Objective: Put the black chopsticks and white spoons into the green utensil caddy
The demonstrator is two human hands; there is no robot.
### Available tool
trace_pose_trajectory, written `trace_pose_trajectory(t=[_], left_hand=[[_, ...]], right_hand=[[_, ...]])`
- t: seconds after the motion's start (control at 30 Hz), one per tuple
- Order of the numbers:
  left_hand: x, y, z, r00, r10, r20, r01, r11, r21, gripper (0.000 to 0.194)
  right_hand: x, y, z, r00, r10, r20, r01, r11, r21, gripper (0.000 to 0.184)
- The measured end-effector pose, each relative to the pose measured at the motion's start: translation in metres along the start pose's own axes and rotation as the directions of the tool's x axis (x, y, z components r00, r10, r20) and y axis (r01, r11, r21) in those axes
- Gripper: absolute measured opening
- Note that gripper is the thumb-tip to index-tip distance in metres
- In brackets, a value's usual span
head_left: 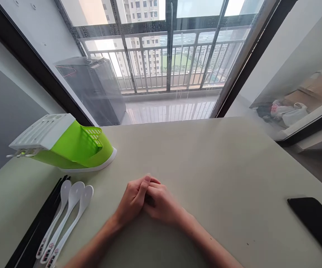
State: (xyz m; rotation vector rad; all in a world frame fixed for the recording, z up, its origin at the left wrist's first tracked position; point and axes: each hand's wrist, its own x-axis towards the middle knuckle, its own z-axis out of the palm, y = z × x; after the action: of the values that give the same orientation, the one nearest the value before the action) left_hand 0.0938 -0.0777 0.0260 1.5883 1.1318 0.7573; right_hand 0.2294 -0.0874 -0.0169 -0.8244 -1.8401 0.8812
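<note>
My left hand [134,197] and my right hand [162,203] rest clasped together on the pale table [205,160]. Their fingers are folded against each other, with the left thumb lying across the top. No object shows in either hand, though the insides of the palms are hidden. Left of them lie three white spoons [74,197] side by side, bowls pointing away from me. Beside the spoons is a bundle of black chopsticks [38,223]. Beyond these stands a green and white utensil holder [77,149], apart from both hands.
A black flat object, perhaps a phone [315,219], lies at the right edge of the table. Past the far edge is a glass door [169,67] onto a balcony with a railing and a grey cabinet-like box [94,89]. Plastic bags [292,113] sit beyond the right side.
</note>
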Motion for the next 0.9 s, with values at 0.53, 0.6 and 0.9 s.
trace_pose_trajectory(t=[0.53, 0.6, 0.9], left_hand=[[0.001, -0.010, 0.003, 0.996, 0.091, 0.001, -0.091, 0.996, -0.012, 0.062], [0.000, -0.010, 0.003, 0.995, 0.099, -0.003, -0.099, 0.995, -0.009, 0.060], [0.000, -0.012, 0.003, 0.994, 0.113, -0.008, -0.113, 0.994, 0.012, 0.059]], right_hand=[[-0.005, 0.002, 0.005, 0.999, 0.011, -0.051, -0.010, 1.000, 0.022, 0.013], [-0.005, 0.003, 0.005, 0.999, 0.013, -0.047, -0.012, 1.000, 0.022, 0.013], [-0.006, 0.003, 0.007, 0.998, 0.018, -0.061, -0.016, 0.999, 0.032, 0.012]])
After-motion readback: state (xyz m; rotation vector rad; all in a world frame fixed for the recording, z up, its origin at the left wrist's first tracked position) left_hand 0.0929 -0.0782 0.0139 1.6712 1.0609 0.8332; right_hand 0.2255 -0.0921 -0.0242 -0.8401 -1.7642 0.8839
